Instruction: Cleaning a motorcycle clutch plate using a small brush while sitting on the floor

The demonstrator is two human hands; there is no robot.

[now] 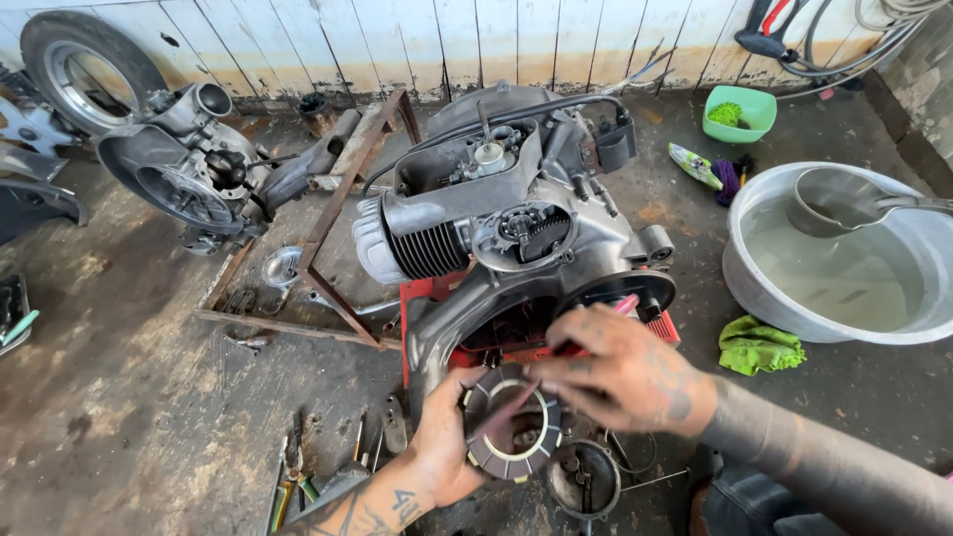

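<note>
A stained concrete floor (129, 397) spreads under everything, with a wall of pale boards (417, 40) along the far edge. In the middle sits a large grey scooter engine (506, 228) on a red stand (422, 293), its finned cylinder pointing left. To the right stands a wide metal basin (844, 268) holding water, with a metal ladle (839, 199) resting in it, and a green rag (759, 345) lies just beside its near rim. At far left lie a wheel (84, 69) and a second engine casing (189, 164), and a rusty metal frame (333, 238) lies between that casing and the main engine. A small green bowl (740, 111) sits near the back wall. In front of the engine, the left hand (447, 447) grasps a round clutch pack (514, 425) by its left edge, holding it above a small round cover (586, 481) on the floor. The right hand (620, 372) hovers over the clutch pack's upper right, fingers pinched on a thin red-handled tool (596, 333) whose tip meets the ring. Loose hand tools (298, 476) lie scattered at lower left.
</note>
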